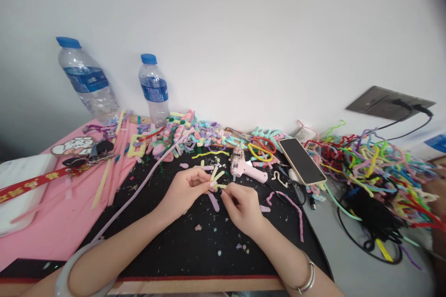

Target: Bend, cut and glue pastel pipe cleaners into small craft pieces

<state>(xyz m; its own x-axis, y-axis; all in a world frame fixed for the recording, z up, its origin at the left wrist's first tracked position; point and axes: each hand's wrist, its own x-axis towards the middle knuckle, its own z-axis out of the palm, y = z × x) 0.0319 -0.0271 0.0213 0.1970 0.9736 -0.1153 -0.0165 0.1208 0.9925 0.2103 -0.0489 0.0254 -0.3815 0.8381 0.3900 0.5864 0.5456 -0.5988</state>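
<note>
Pale yellow pipe cleaners [219,176], bent into a small branching shape, are pinched between the fingertips of my left hand [191,189]. My right hand [243,205] is closed at the lower right end of the same piece, thumb and forefinger pressed together on it. Both hands meet over the black mat [167,241]. Just behind the right hand lies a pink glue gun [249,170] on its side. A short lilac pipe cleaner piece [213,202] lies between the hands, and a longer pink pipe cleaner [300,220] lies to the right.
Finished-looking fuzzy pieces [205,134] pile along the wall. Two plastic bottles [91,86] [154,93] lean there. A phone [302,160] stands right of the glue gun, near tangled pipe cleaners [376,158] and a black cable [374,218]. Pink sheets [66,213] and a white box [24,209] occupy the left.
</note>
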